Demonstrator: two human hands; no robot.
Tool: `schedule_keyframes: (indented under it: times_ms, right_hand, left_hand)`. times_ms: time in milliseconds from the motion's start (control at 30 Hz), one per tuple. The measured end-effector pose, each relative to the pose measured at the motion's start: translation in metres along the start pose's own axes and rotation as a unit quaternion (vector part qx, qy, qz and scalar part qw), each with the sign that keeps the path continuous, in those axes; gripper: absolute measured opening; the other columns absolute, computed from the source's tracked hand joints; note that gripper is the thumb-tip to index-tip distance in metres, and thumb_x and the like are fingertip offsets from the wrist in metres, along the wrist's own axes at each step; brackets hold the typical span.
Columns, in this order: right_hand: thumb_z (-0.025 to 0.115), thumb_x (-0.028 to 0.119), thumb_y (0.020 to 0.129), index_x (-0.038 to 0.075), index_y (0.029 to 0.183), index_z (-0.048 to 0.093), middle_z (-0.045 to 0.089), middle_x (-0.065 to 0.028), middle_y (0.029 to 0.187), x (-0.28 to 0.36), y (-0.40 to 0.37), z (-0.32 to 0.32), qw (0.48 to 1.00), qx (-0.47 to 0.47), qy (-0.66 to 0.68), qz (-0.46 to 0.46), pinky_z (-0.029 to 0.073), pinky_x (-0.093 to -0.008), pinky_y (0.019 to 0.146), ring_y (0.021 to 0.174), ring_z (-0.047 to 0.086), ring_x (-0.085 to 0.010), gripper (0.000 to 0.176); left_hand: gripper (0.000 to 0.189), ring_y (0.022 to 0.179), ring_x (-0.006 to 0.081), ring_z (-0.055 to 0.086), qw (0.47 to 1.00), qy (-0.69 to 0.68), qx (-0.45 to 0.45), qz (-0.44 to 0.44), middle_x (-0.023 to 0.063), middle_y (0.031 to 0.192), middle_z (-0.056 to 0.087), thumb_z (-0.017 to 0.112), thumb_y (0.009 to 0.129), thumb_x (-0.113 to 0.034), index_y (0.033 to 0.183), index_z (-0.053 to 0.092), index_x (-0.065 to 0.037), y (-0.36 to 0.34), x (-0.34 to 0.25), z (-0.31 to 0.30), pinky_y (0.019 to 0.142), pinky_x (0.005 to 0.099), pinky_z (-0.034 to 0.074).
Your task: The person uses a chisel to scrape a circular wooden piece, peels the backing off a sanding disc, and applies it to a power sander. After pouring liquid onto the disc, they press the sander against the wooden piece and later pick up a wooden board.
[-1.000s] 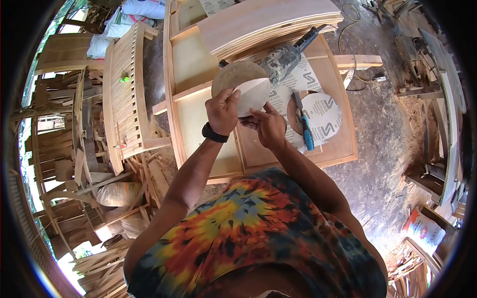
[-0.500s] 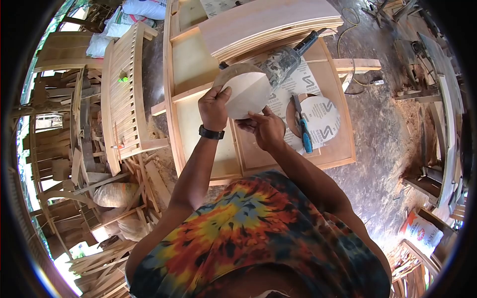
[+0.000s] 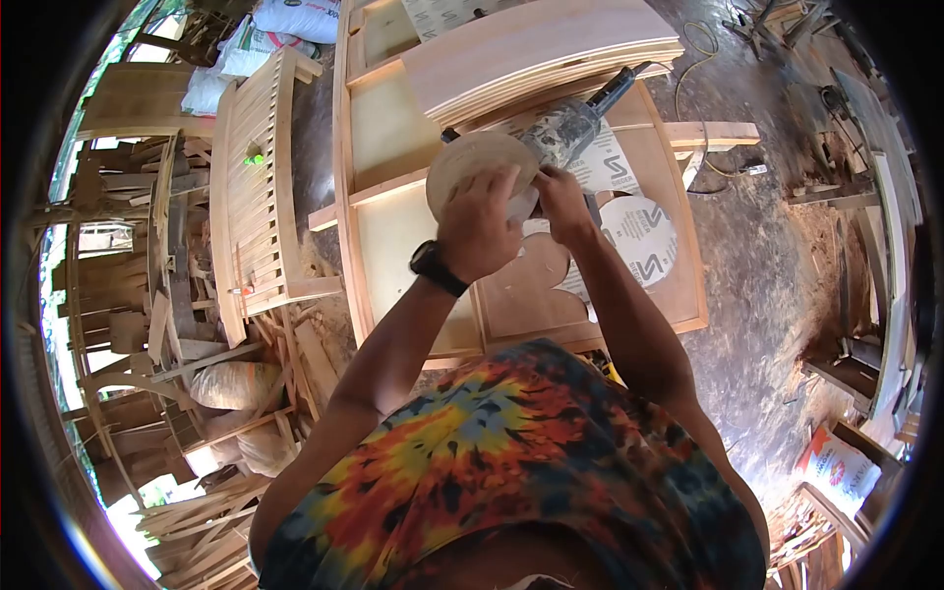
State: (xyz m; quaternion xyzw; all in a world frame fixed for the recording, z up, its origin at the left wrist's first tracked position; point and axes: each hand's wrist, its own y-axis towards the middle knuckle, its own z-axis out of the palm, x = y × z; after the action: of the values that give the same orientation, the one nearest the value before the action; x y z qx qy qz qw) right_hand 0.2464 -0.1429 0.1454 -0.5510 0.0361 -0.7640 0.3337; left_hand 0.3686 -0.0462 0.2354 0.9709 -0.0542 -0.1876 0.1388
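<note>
A round wooden disc is over the panelled work surface, its plain face up. My left hand lies on top of the disc, fingers stretched toward its far right edge and partly blurred. At the disc's right side is my right hand, its fingers curled together; whatever they hold is mostly hidden. Just beyond the hands lies a dusty power tool with a dark handle. A second disc with printed paper rests to the right of my right hand.
Stacked thin boards cover the far part of the framed panel. A slatted wooden piece stands to the left. A cable trails on the floor at the right, and a printed bag is at lower right.
My left hand has moved from the disc's left edge onto its face. My right hand has shifted up and right. The blue-handled tool on the printed disc is no longer visible there.
</note>
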Motion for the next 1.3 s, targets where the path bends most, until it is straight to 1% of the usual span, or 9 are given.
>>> schedule_keyframes:
  times_ms: [33,100,133,233,300,433,933,1200,1300]
  right_hand:
    - [0.063,0.021,0.095,-0.011,0.114,0.065,0.072,-0.0159,0.09,-0.014,-0.003,-0.003,1.0,0.002,-0.002,0.002,0.06,-0.0328,0.063,0.074,0.072,-0.0223,0.038]
    - [0.062,0.019,0.095,-0.011,0.106,0.065,0.07,-0.0151,0.086,-0.045,-0.011,-0.012,0.972,0.038,-0.133,-0.19,0.059,-0.0325,0.062,0.069,0.069,-0.0218,0.032]
    - [0.062,0.015,0.094,-0.009,0.101,0.063,0.069,-0.0144,0.085,-0.034,-0.024,-0.003,1.0,0.02,0.011,-0.007,0.059,-0.0327,0.062,0.068,0.068,-0.0217,0.024]
    - [0.062,0.011,0.093,-0.009,0.102,0.062,0.069,-0.0153,0.088,-0.037,-0.043,0.006,0.997,0.018,0.07,0.035,0.059,-0.0325,0.064,0.071,0.069,-0.0217,0.022]
    - [0.063,0.009,0.093,-0.009,0.107,0.062,0.069,-0.0153,0.093,-0.041,-0.04,0.003,0.997,0.021,0.07,0.016,0.06,-0.0327,0.065,0.076,0.071,-0.0215,0.023]
    - [0.064,0.007,0.093,-0.006,0.117,0.06,0.07,-0.0136,0.098,-0.032,-0.04,0.012,0.995,0.002,0.098,-0.011,0.06,-0.0325,0.069,0.079,0.072,-0.0209,0.027]
    - [0.065,0.003,0.091,-0.005,0.124,0.055,0.068,-0.0162,0.112,-0.038,-0.042,0.013,0.988,0.021,0.153,0.004,0.061,-0.037,0.076,0.092,0.072,-0.0256,0.035]
    - [0.066,0.003,0.091,-0.006,0.127,0.054,0.068,-0.0173,0.113,-0.033,-0.042,0.012,0.988,0.018,0.15,0.018,0.061,-0.0378,0.077,0.093,0.072,-0.0278,0.04]
    - [0.066,0.004,0.092,-0.002,0.129,0.054,0.07,-0.015,0.108,-0.031,-0.042,0.012,0.989,0.019,0.146,0.032,0.062,-0.0375,0.076,0.089,0.073,-0.0255,0.04]
  left_hand:
    - [0.05,0.113,0.0409,0.063,1.0,0.0,-0.001,-0.003,0.0189,0.126,0.064,0.066,0.08,-0.009,0.128,0.058,-0.002,0.003,-0.003,0.004,0.102,0.049,0.047]
    - [0.05,0.118,0.04,0.061,0.995,0.044,0.062,-0.067,0.0196,0.127,0.064,0.068,0.079,-0.009,0.128,0.06,-0.002,0.01,-0.005,0.011,0.101,0.0495,0.049]
    - [0.05,0.118,0.04,0.061,0.995,0.042,0.062,-0.069,0.0196,0.127,0.064,0.068,0.079,-0.009,0.128,0.06,-0.002,0.008,-0.006,0.013,0.101,0.0495,0.049]
    - [0.04,0.109,0.0386,0.065,0.989,0.099,0.103,-0.033,0.0177,0.115,0.068,0.07,0.079,-0.015,0.116,0.064,-0.003,0.001,0.001,0.022,0.097,0.0474,0.049]
    - [0.03,0.103,0.0371,0.068,0.988,0.129,-0.019,0.083,0.0173,0.111,0.07,0.069,0.08,-0.015,0.108,0.066,-0.004,-0.006,0.014,0.028,0.09,0.0469,0.052]
    - [0.027,0.091,0.0356,0.071,0.991,0.084,-0.034,0.096,0.0175,0.104,0.073,0.067,0.081,-0.014,0.107,0.067,-0.005,-0.011,0.034,0.025,0.079,0.0453,0.056]
    - [0.022,0.074,0.043,0.069,0.986,-0.06,-0.001,-0.153,0.0234,0.079,0.07,0.065,0.096,-0.024,0.1,0.074,-0.004,0.001,0.036,0.009,0.066,0.0493,0.054]
    - [0.016,0.064,0.0398,0.062,0.957,-0.196,-0.186,-0.103,0.0208,0.072,0.065,0.068,0.093,-0.015,0.098,0.073,0.0,0.019,0.043,-0.004,0.063,0.0436,0.05]
    - [0.016,0.066,0.0373,0.064,0.974,-0.163,-0.063,-0.14,0.0214,0.075,0.066,0.068,0.094,-0.015,0.1,0.073,-0.001,0.028,0.043,-0.03,0.064,0.0429,0.051]
